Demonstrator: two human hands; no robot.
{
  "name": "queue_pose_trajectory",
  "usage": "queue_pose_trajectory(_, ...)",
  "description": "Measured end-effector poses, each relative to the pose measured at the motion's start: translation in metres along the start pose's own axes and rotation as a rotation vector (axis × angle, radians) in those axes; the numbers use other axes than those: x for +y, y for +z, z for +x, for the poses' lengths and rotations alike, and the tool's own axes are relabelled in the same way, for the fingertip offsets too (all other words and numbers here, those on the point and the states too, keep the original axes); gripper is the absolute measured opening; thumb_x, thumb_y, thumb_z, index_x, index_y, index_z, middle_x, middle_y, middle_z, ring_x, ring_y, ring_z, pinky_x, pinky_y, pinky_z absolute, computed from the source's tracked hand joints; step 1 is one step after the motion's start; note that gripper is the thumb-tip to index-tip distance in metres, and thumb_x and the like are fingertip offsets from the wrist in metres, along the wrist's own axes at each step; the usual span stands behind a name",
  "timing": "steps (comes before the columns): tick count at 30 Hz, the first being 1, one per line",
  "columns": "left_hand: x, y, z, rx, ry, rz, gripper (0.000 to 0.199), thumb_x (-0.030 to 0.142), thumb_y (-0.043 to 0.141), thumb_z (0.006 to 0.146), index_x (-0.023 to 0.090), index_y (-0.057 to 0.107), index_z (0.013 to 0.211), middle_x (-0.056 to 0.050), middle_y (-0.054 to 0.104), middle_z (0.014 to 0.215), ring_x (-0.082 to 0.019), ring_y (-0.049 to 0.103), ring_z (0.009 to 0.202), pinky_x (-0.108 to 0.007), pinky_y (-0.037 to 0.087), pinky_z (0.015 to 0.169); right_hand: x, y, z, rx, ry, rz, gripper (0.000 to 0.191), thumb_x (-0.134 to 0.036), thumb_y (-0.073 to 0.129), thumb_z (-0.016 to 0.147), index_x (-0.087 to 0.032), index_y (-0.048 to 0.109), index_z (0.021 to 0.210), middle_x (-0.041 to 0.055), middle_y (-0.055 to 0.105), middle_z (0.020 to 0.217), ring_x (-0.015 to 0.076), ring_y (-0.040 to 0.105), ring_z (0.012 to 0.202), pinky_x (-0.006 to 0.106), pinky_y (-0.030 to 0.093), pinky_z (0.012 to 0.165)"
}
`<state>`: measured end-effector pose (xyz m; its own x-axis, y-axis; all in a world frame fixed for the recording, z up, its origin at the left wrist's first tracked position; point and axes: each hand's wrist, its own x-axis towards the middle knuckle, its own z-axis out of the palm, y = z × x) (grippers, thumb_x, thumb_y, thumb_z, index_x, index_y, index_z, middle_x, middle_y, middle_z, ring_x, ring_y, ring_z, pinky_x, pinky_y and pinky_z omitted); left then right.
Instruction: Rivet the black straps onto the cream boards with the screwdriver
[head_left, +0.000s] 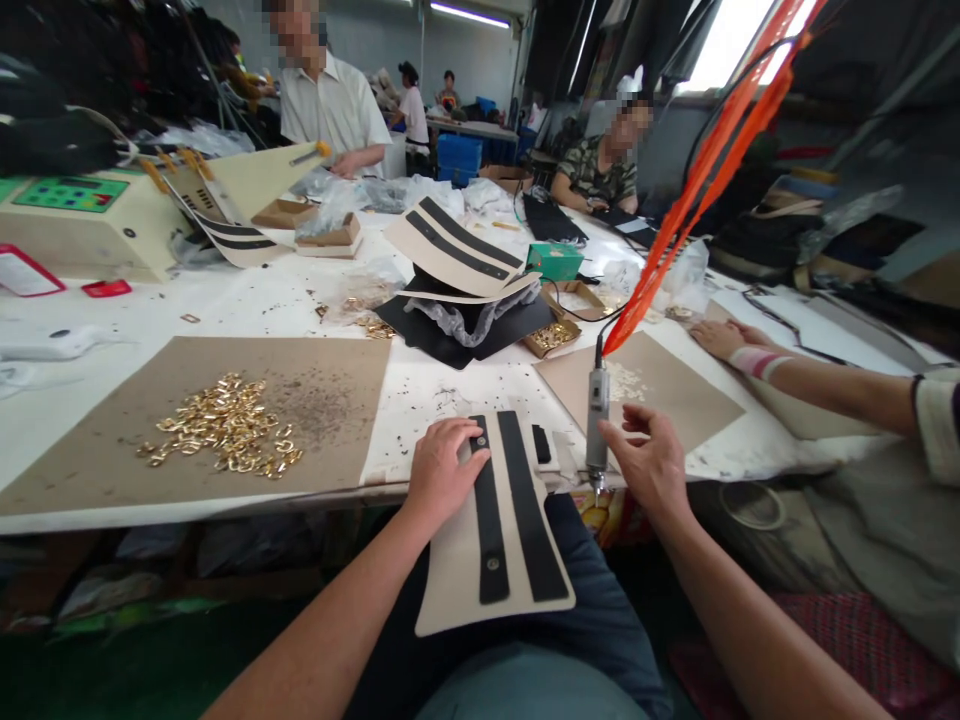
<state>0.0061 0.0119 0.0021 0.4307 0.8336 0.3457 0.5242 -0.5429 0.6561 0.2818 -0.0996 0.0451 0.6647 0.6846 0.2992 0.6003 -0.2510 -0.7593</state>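
My left hand (444, 475) lies flat on a cream panel (457, 585), which carries two black straps and rests on the table edge and my lap. Its fingers press the nearer black strap (489, 520) close to a metal snap rivet (479, 436). My right hand (649, 462) hangs open in the air with its fingers curled. Just left of it, not touched, a grey handheld electric driver (598, 420) stands upright on a cable. A short black strip (541, 443) lies beyond the panel.
Gold metal fittings (229, 425) lie heaped on a brown board (90, 460) at left. A co-worker's hand (724, 340) rests on another board (660, 390) at right. Stacked panels (450, 245), a cream machine (90, 215) and orange straps (697, 180) stand further off.
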Motion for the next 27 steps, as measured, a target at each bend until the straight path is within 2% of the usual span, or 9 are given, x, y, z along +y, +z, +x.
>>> queue_pose_trajectory(2, 0.0, 0.0, 0.001, 0.0, 0.009, 0.011, 0.021, 0.023, 0.075, 0.084, 0.027, 0.071, 0.105, -0.004, 0.073, 0.121, -0.029, 0.062, 0.119, -0.053, 0.05, 0.104, 0.012, 0.0, 0.008, -0.083, 0.048, -0.033, 0.073, -0.058, 0.074, 0.075, -0.014, 0.06, 0.131, 0.0149, 0.068, 0.114, 0.0279, 0.067, 0.096, 0.039, 0.055, 0.082)
queue_pose_trajectory(3, 0.0, 0.0, 0.001, -0.001, 0.013, 0.015, 0.021, 0.023, 0.075, 0.084, 0.027, 0.071, 0.105, -0.004, 0.073, 0.121, -0.029, 0.062, 0.118, -0.053, 0.05, 0.103, 0.014, 0.002, 0.012, -0.156, 0.062, -0.046, 0.074, -0.058, 0.074, 0.075, -0.014, 0.059, 0.132, 0.0146, 0.069, 0.113, 0.0278, 0.068, 0.094, 0.039, 0.055, 0.081)
queue_pose_trajectory(6, 0.001, 0.001, 0.0, 0.001, 0.016, 0.032, 0.021, 0.022, 0.075, 0.084, 0.027, 0.071, 0.104, -0.004, 0.074, 0.12, -0.028, 0.063, 0.118, -0.052, 0.05, 0.104, 0.008, 0.009, 0.021, -0.329, 0.047, -0.125, 0.048, -0.052, 0.067, 0.08, -0.018, 0.067, 0.115, 0.01, 0.073, 0.1, 0.0257, 0.068, 0.083, 0.036, 0.052, 0.074)
queue_pose_trajectory(9, 0.001, 0.002, 0.0, -0.002, 0.009, 0.046, 0.021, 0.023, 0.076, 0.083, 0.026, 0.072, 0.104, -0.003, 0.074, 0.12, -0.027, 0.063, 0.117, -0.05, 0.05, 0.104, -0.001, 0.013, 0.024, -0.349, 0.059, -0.199, 0.025, -0.043, 0.059, 0.082, -0.019, 0.066, 0.087, 0.0075, 0.07, 0.079, 0.0261, 0.065, 0.076, 0.035, 0.048, 0.067)
queue_pose_trajectory(11, -0.001, 0.003, 0.0, -0.01, 0.007, 0.046, 0.022, 0.025, 0.077, 0.083, 0.027, 0.072, 0.104, -0.002, 0.074, 0.12, -0.027, 0.062, 0.118, -0.049, 0.05, 0.105, -0.005, 0.017, 0.024, -0.359, 0.153, -0.038, 0.023, -0.041, 0.058, 0.082, -0.02, 0.064, 0.082, 0.0064, 0.067, 0.072, 0.0254, 0.065, 0.073, 0.034, 0.048, 0.062)
queue_pose_trajectory(15, -0.005, 0.004, 0.003, -0.022, 0.001, 0.034, 0.021, 0.026, 0.077, 0.084, 0.027, 0.073, 0.105, -0.003, 0.074, 0.122, -0.029, 0.062, 0.119, -0.052, 0.048, 0.106, -0.024, 0.029, 0.024, -0.311, 0.369, 0.595, 0.026, -0.042, 0.07, 0.079, -0.018, 0.063, 0.088, 0.0023, 0.066, 0.074, 0.0186, 0.064, 0.067, 0.03, 0.056, 0.061)
queue_pose_trajectory(18, -0.007, 0.004, 0.005, -0.028, 0.001, 0.023, 0.02, 0.028, 0.076, 0.084, 0.028, 0.073, 0.104, -0.003, 0.073, 0.122, -0.03, 0.061, 0.12, -0.053, 0.048, 0.106, -0.051, 0.042, 0.028, -0.31, 0.376, 0.894, 0.035, -0.046, 0.079, 0.077, -0.02, 0.062, 0.093, -0.0001, 0.066, 0.082, 0.0147, 0.064, 0.066, 0.031, 0.061, 0.064)
queue_pose_trajectory(23, -0.004, 0.002, 0.004, -0.026, -0.012, 0.006, 0.021, 0.027, 0.079, 0.083, 0.028, 0.073, 0.103, -0.003, 0.073, 0.121, -0.029, 0.062, 0.119, -0.051, 0.049, 0.105, -0.096, 0.065, 0.037, -0.373, 0.329, 1.056, 0.046, -0.059, 0.079, 0.078, -0.024, 0.058, 0.099, -0.0028, 0.065, 0.089, 0.0122, 0.064, 0.064, 0.031, 0.063, 0.063)
queue_pose_trajectory(27, -0.002, 0.0, 0.002, -0.023, -0.042, -0.007, 0.023, 0.026, 0.08, 0.082, 0.028, 0.074, 0.104, -0.003, 0.072, 0.122, -0.029, 0.061, 0.12, -0.05, 0.049, 0.105, -0.117, 0.086, 0.036, -0.432, 0.337, 1.113, 0.048, -0.06, 0.08, 0.076, -0.024, 0.058, 0.099, -0.006, 0.059, 0.077, 0.0073, 0.053, 0.051, 0.021, 0.052, 0.047)
